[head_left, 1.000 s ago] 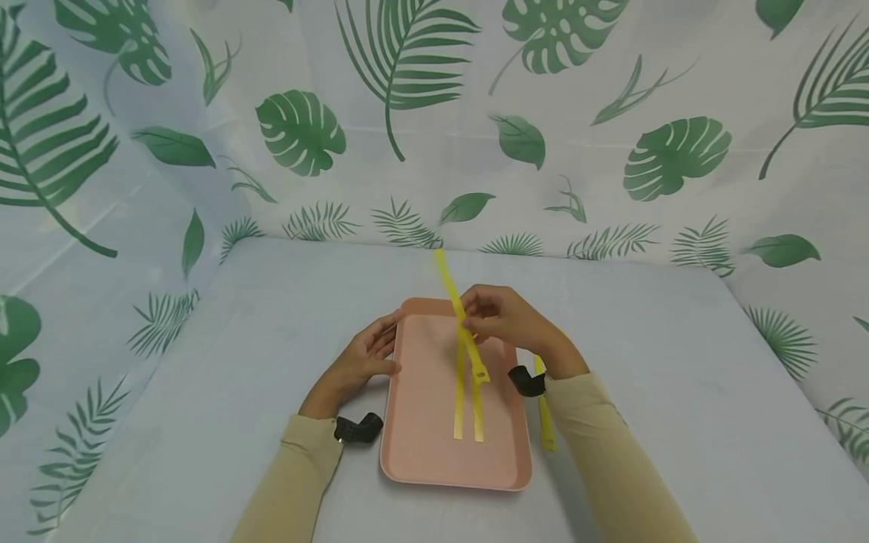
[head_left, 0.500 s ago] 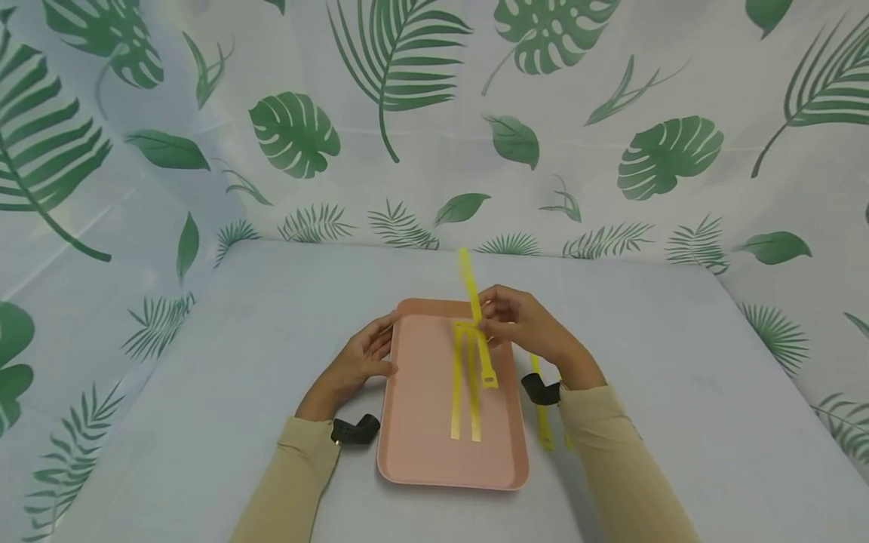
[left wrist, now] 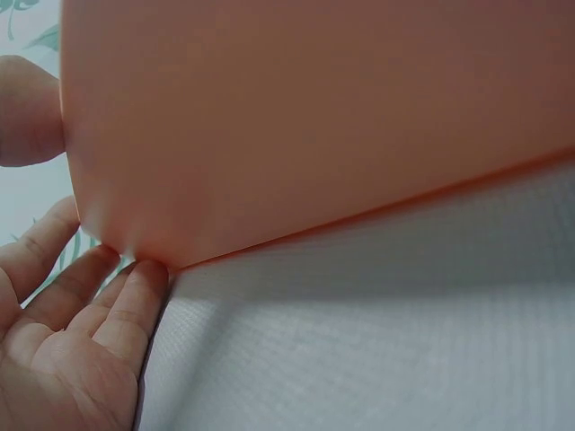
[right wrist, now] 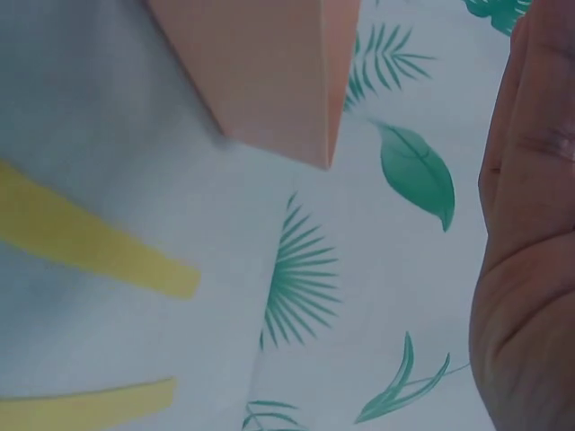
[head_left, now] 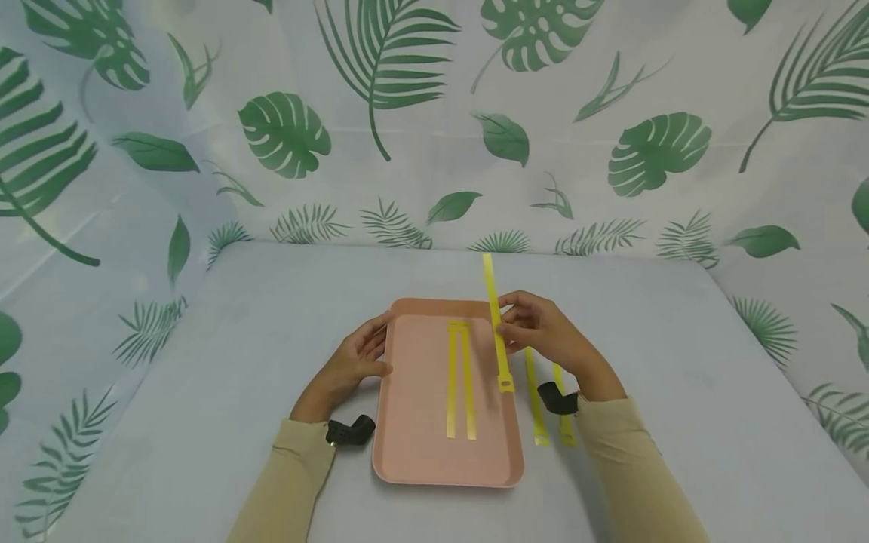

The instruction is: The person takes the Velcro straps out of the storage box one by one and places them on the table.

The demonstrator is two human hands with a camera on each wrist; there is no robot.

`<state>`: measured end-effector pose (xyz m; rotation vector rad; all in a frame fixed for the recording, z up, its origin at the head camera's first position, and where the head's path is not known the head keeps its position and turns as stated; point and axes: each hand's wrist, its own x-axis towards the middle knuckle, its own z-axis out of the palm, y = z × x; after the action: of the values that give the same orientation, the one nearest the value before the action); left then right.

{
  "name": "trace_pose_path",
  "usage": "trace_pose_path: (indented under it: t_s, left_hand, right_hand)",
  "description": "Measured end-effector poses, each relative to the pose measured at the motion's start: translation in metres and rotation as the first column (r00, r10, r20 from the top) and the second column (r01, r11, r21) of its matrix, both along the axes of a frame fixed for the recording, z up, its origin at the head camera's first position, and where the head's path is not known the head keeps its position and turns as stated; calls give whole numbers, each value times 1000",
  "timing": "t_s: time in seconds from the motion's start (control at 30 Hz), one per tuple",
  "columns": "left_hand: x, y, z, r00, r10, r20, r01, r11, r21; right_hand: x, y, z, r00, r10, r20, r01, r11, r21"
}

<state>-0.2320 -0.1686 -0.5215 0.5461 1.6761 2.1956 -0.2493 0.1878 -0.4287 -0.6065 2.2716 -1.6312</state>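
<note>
A yellow hook-and-loop cable tie [head_left: 501, 354], slotted at its lower end, is pinched by my right hand [head_left: 543, 328] over the right side of a pink tray [head_left: 407, 452]. My left hand [head_left: 349, 369] rests against the tray's left edge. In the left wrist view, the fingers [left wrist: 139, 305] touch the tray's outer wall, with the thumb farther along the rim. Inside the tray, two more yellow ties, one [head_left: 451, 385] left of the other [head_left: 468, 385], lie lengthwise side by side. The right wrist view shows part of my right hand [right wrist: 530, 251]; its fingertips are out of frame.
Two further yellow ties, one [head_left: 535, 407] nearer the tray and one [head_left: 566, 430] partly behind the right wrist, lie on the light tablecloth [head_left: 271, 317]. A leaf-patterned curtain [head_left: 421, 136] rises behind the table and along its sides.
My right hand has moved rightward with its tie, away from above the two ties lying in the tray, toward the tray's right rim. The left hand stays at the tray's edge.
</note>
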Motion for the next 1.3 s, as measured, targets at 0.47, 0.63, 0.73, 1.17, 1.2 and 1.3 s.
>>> trace_pose_path:
  t_s: [0.47,0.63,0.73,1.17,1.2,1.3]
  left_hand:
    - [1,0,-1,1000,3,-7,-3,1000,7]
    - [1,-1,-2,1000,1,-5,-1,1000,4]
    - [1,-1,-3,1000,-1,-4,1,1000,2]
    - [2,-1,-2,1000,-10,-12,11,1000,13]
    - [2,-1,-2,1000,-10,-12,11,1000,16]
    - [2,-1,-1,1000,-12,-13,13,1000,20]
  right_hand:
    - [11,27,-11,997,-67,24,67,998,4]
    - [15,37,-13,997,-76,15,75,997,13]
    - [17,43,-14,996,-81,30,80,996,33]
    - [27,70,-20,990,-114,88,107,991,79]
    - [27,73,-20,989,-117,94,110,990,83]
    - [30,80,-21,984,-131,117,119,988,103]
